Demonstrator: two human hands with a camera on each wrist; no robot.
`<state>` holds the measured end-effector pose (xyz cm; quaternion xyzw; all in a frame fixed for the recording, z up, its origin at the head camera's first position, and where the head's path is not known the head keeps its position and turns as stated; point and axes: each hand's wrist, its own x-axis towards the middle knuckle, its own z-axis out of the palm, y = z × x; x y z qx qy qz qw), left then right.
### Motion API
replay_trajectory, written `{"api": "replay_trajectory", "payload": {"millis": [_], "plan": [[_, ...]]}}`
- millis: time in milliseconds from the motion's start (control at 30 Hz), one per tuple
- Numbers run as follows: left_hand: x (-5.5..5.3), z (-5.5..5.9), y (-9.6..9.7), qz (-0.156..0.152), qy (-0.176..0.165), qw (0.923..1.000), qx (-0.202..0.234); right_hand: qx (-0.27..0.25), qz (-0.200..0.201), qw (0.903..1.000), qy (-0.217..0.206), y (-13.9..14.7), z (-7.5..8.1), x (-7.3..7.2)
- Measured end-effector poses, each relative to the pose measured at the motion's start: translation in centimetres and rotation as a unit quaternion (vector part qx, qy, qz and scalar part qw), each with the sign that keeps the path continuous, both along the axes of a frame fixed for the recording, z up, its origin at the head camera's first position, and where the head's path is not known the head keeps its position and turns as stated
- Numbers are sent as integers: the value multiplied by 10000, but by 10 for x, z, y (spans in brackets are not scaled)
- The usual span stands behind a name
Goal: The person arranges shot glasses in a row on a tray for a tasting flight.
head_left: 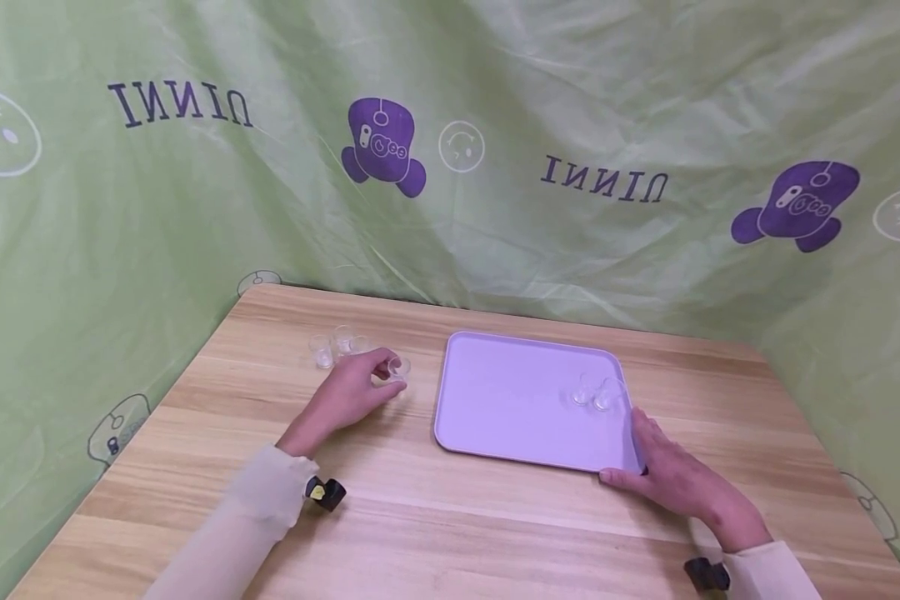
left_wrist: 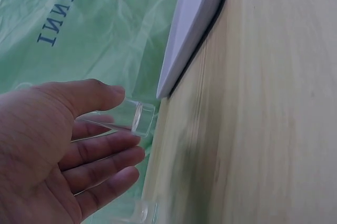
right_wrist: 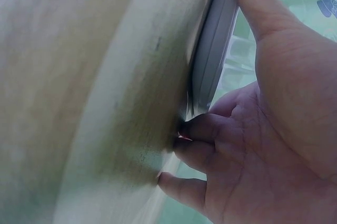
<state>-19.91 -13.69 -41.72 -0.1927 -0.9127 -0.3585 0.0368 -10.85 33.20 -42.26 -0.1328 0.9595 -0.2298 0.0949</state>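
My left hand (head_left: 348,390) pinches a small clear cup (head_left: 399,369) between thumb and fingers, left of the tray. In the left wrist view that cup (left_wrist: 142,119) lies sideways to the camera, its thick base pointing away from the palm. My right hand (head_left: 671,471) rests against the near right corner of a light purple tray (head_left: 510,408). Its thumb touches the front rim, and the other fingers extend along the right side. Two more clear cups, one (head_left: 582,393) beside the other (head_left: 606,397), stand on the tray's right part.
Behind my left hand, several clear cups (head_left: 321,354) stand close together on the wooden table (head_left: 435,533). Green cloth (head_left: 270,192) with purple prints hangs around the table's back and sides. A black wrist device (head_left: 326,493) sits at the left cuff.
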Motion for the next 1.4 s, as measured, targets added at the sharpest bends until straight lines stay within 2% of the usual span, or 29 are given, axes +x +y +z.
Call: {"api": "replay_trajectory", "payload": {"millis": [333,700,1167,1400], "plan": [[-2,3,26,-228,-82,9996,126,16,-48,10000,-79,-1,1,0],[-6,3,60,-552,60,9984,133,78,-48,9999,-92,0,0,-1],[-6,1,88,-792,-118,9967,-90,56,9,10000,1,-1,-1,-1],[-9,-2,100,-903,-63,9957,-211,12,-2,10000,-30,-1,-1,-1]]}}
